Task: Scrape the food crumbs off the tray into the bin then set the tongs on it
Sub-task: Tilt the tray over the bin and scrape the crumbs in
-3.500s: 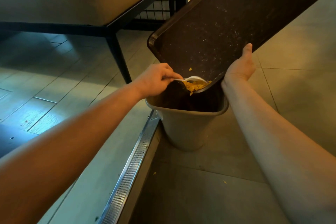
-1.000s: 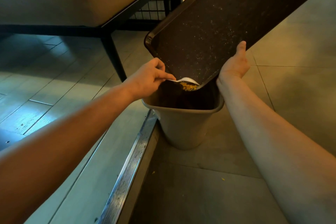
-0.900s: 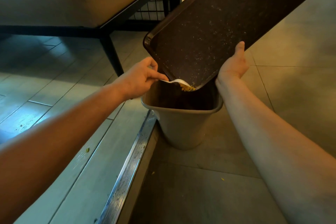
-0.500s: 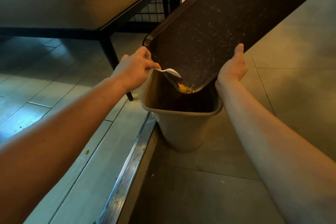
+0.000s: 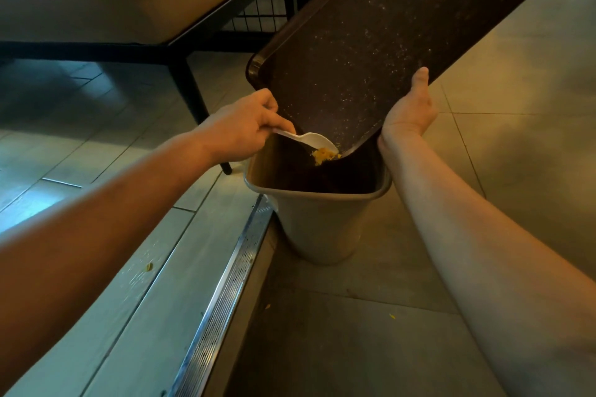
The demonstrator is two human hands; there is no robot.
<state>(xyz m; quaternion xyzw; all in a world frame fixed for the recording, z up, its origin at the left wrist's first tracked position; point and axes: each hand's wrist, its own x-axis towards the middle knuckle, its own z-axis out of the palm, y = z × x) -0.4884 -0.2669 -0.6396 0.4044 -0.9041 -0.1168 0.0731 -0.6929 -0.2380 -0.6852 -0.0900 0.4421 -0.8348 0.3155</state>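
A dark brown tray (image 5: 380, 42) is tilted steeply, its low corner hanging over a beige bin (image 5: 317, 226) on the floor. My right hand (image 5: 408, 109) grips the tray's near edge, thumb up along the rim. My left hand (image 5: 240, 129) pinches the handle of a white plastic spoon (image 5: 306, 138). The spoon's bowl sits against a small heap of yellow crumbs (image 5: 324, 155) at the tray's low corner. Fine pale specks dot the tray's surface. No tongs are in view.
A metal floor strip (image 5: 222, 293) runs from the bin towards me, with a step down on its right. A padded bench on black legs (image 5: 190, 93) stands at the left rear. A few yellow crumbs (image 5: 392, 316) lie on the tiles.
My left hand has come down from the tray's left rim, bringing the spoon back onto the crumb heap at the low corner. The tray and my right hand have held their place.
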